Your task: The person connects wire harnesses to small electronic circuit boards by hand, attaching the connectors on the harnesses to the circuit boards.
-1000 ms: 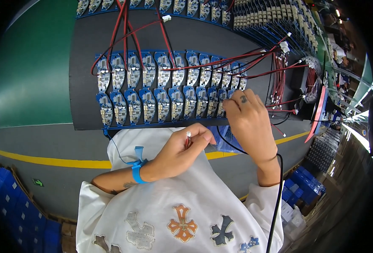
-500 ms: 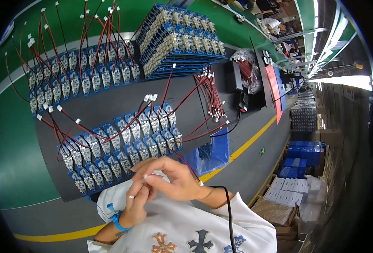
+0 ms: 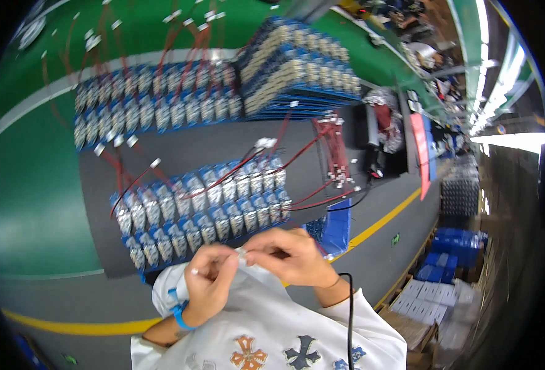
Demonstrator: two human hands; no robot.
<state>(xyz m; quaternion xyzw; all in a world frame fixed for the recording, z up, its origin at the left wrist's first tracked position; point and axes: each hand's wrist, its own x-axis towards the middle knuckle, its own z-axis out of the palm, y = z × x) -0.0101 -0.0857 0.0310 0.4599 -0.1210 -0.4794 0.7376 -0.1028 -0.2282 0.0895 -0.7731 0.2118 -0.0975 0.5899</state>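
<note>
Just in front of my chest, my left hand (image 3: 209,285) and my right hand (image 3: 297,258) meet at the fingertips. Both pinch a small white connector (image 3: 241,253), whose wire is blurred and mostly hidden by the fingers. A second tiny white piece (image 3: 194,271) shows beside the left fingers. Beyond the hands lies a near panel of small blue circuit boards (image 3: 215,213) in two rows. Red and black wires (image 3: 229,174) with white plugs trail across it.
Farther back is another wired panel of circuit boards (image 3: 155,114), beside a tall stack of blue board panels (image 3: 303,77). Loose red wires (image 3: 339,151) lie right of centre, near a black box (image 3: 371,126). A blue plastic bag (image 3: 339,228) hangs at the table's right edge.
My hands have drawn slightly apart, with the white connector now between their fingertips. The view has shifted, so the table sits farther right and lower.
</note>
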